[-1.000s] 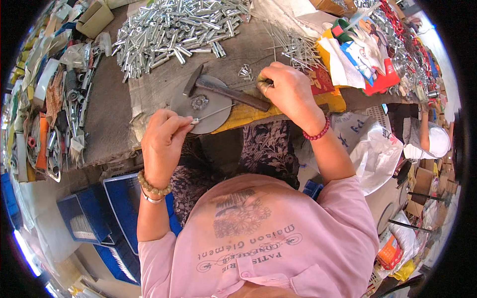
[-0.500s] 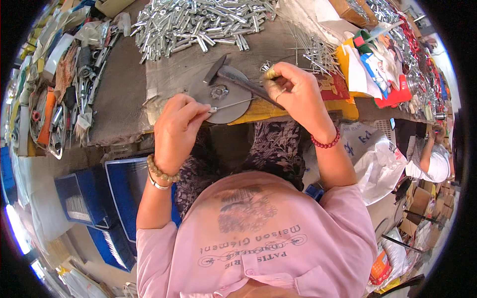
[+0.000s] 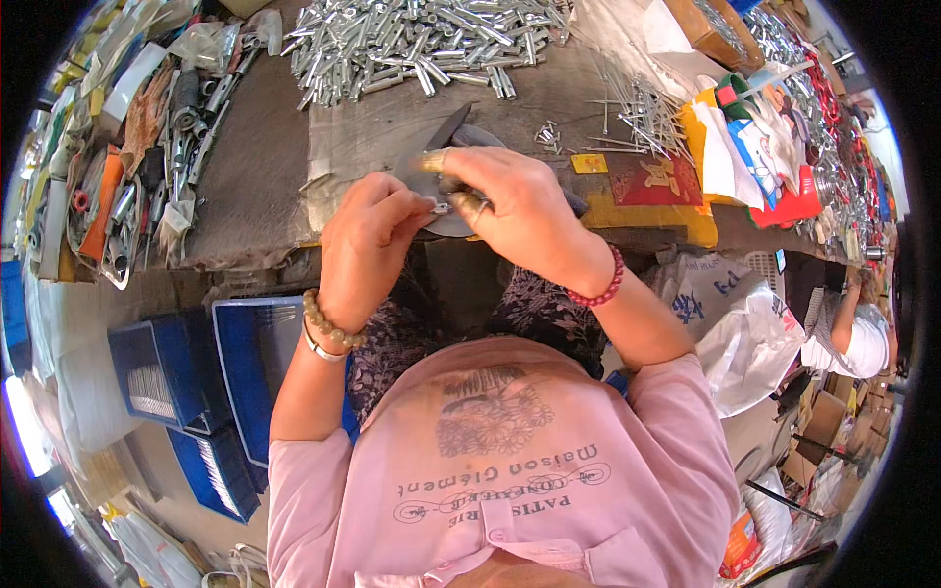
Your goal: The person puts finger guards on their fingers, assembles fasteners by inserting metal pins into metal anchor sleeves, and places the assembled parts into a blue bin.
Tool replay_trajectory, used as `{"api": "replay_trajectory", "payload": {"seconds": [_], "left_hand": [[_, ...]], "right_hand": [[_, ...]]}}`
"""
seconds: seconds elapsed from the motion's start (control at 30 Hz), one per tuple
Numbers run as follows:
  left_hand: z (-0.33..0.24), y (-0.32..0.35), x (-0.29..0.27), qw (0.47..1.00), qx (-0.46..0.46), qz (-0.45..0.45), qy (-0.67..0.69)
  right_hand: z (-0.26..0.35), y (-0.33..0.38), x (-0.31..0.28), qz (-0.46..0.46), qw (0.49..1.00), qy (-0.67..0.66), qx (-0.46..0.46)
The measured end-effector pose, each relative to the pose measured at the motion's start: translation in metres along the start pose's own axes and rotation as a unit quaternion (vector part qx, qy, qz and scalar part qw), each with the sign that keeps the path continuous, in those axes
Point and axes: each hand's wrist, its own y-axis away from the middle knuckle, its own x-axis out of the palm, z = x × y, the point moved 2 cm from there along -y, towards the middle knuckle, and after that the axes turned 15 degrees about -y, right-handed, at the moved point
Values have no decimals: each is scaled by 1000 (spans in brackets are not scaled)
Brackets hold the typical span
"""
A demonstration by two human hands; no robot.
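Observation:
My left hand (image 3: 374, 235) pinches a thin metal rod with a small silver fitting (image 3: 441, 208) at its end. Most of the rod is hidden behind the other hand. My right hand (image 3: 524, 201) is bent over the fitting, its fingers curled close to it and yellow covering on the fingertips. Whatever those fingers hold is too small to make out. Beneath both hands lies a round grey metal disc (image 3: 453, 227). A hammer (image 3: 451, 125) rests across it, its handle running under my right hand.
A heap of silver metal tubes (image 3: 421, 49) lies at the back. Small pins (image 3: 547, 135) and thin rods (image 3: 637, 113) lie to the right, near a red cloth (image 3: 655, 181). Tools (image 3: 162, 147) crowd the left. Blue bins (image 3: 260, 343) stand below. A person (image 3: 855, 333) sits far right.
My right hand has moved left from beside the small pins to the fitting in my left hand. My left hand keeps its pinch. The view has shifted slightly.

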Motion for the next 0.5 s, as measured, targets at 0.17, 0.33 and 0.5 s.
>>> {"api": "replay_trajectory", "payload": {"seconds": [0.17, 0.33, 0.5], "left_hand": [[1, 0, 1, 1000, 8, -4, -9], [2, 0, 1, 1000, 3, -9, -2], [2, 1, 1, 1000, 6, -6, -14]], "right_hand": [[3, 0, 4, 34, 998, 57, -19], [9, -1, 2, 59, 996, 70, 1], [18, -10, 4, 107, 985, 128, -37]]}}
